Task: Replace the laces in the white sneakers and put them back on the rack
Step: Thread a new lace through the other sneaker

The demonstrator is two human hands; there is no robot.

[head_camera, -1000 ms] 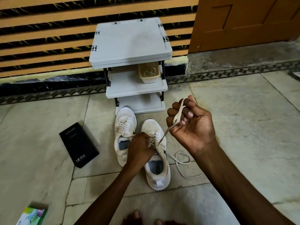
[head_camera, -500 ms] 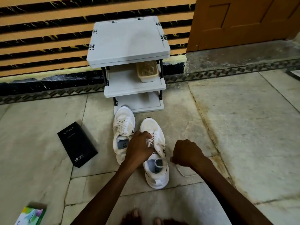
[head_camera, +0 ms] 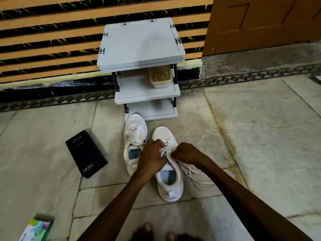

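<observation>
left hand [head_camera: 152,158]: fingers curled, gripping near white fabric sneaker [head_camera: 171,188] at its eyelets | right hand [head_camera: 187,153]: fingers pinching off-white flat lace [head_camera: 195,170] | sneaker: on stone floor [head_camera: 260,136], beside laced twin sneaker [head_camera: 134,136], before grey plastic three-shelf rack [head_camera: 140,47]

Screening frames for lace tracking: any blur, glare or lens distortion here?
Head view: light dim and even, no glare, faint shadows; left hand, right hand, lace and the sneaker insole print sharp enough to read; wall stripes bow from the wide lens; green box at the bottom-left corner smeared.
</observation>
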